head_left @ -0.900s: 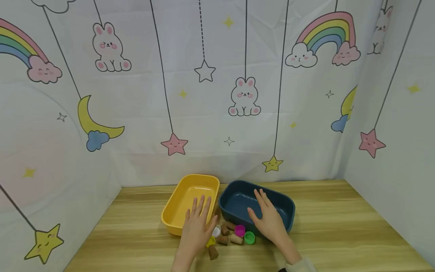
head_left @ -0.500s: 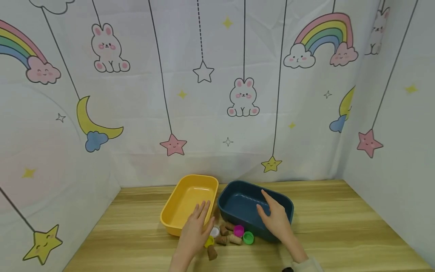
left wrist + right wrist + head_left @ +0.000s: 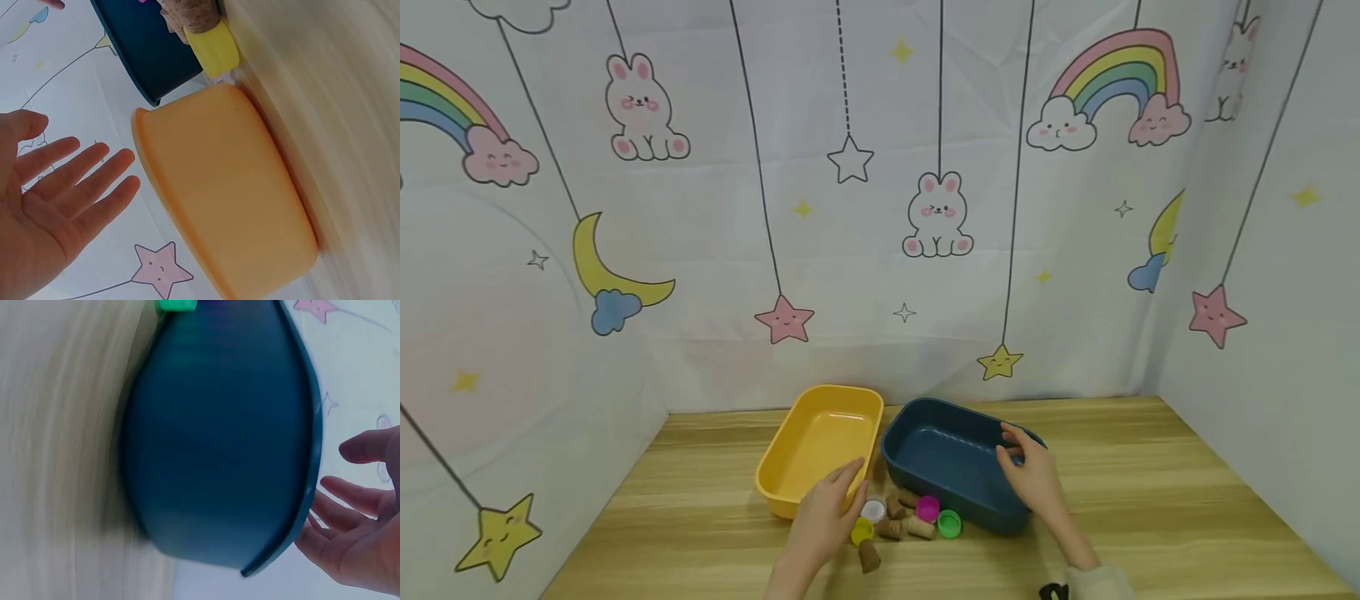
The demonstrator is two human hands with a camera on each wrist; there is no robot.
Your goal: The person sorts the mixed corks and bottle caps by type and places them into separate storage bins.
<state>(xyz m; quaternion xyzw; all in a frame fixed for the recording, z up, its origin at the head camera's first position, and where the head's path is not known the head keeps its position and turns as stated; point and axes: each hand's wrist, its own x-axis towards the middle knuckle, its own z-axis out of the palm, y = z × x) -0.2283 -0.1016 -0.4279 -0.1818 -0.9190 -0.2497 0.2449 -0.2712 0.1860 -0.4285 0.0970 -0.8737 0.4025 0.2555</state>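
My left hand (image 3: 822, 517) hovers by the near right corner of the yellow tub (image 3: 831, 433), fingers extended and holding nothing. In the left wrist view its palm faces the tub's outer wall (image 3: 219, 187), apart from it. My right hand (image 3: 1036, 475) is at the right rim of the dark blue tub (image 3: 940, 454), fingers loosely bent. The right wrist view has those fingers beside the rim (image 3: 315, 444); whether they touch it I cannot tell. Between the hands lie several brown corks (image 3: 890, 530), a yellow cap (image 3: 862, 531), a white cap (image 3: 872, 510), a magenta cap (image 3: 928, 509) and a green cap (image 3: 949, 524).
Both tubs stand side by side on a wood-grain table (image 3: 1120, 467), near its back edge. A white printed cloth (image 3: 865, 250) with rabbits, stars and rainbows hangs behind and along the sides. One cork (image 3: 868, 557) lies closest to the front.
My right hand has moved right, from over the blue tub to its right rim, its fingers bending more. The left hand has drawn slightly back toward me. Tubs, caps and corks have not moved.
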